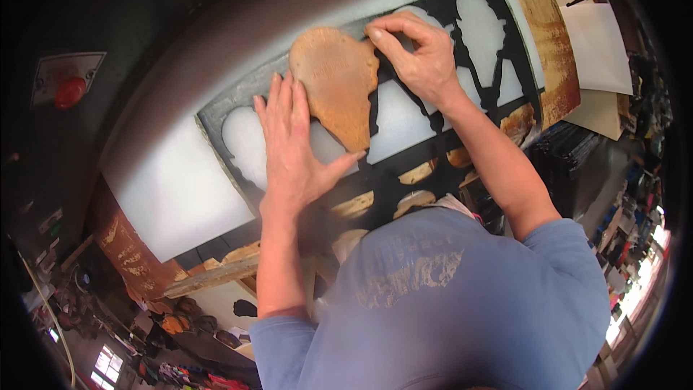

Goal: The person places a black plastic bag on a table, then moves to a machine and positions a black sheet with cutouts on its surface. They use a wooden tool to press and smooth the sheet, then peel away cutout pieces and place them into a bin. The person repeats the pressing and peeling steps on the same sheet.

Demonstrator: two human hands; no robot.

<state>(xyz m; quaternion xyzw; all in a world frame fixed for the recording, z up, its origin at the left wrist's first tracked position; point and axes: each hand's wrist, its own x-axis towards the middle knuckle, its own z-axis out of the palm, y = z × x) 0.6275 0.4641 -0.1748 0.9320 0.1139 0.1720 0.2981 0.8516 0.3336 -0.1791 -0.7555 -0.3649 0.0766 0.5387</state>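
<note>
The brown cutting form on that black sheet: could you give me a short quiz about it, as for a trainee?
1. True or false: the brown cutting form lies on the black sheet.
2. Which hand pinches the form's upper edge? A) left hand B) right hand
3. Fill in: the left hand lies flat with its ______ spread toward the form's narrow lower tip.

Key
1. True; the sheet, full of cut-out holes, lies on a white board.
2. B; the right hand grips it with its fingertips.
3. Thumb.
</note>
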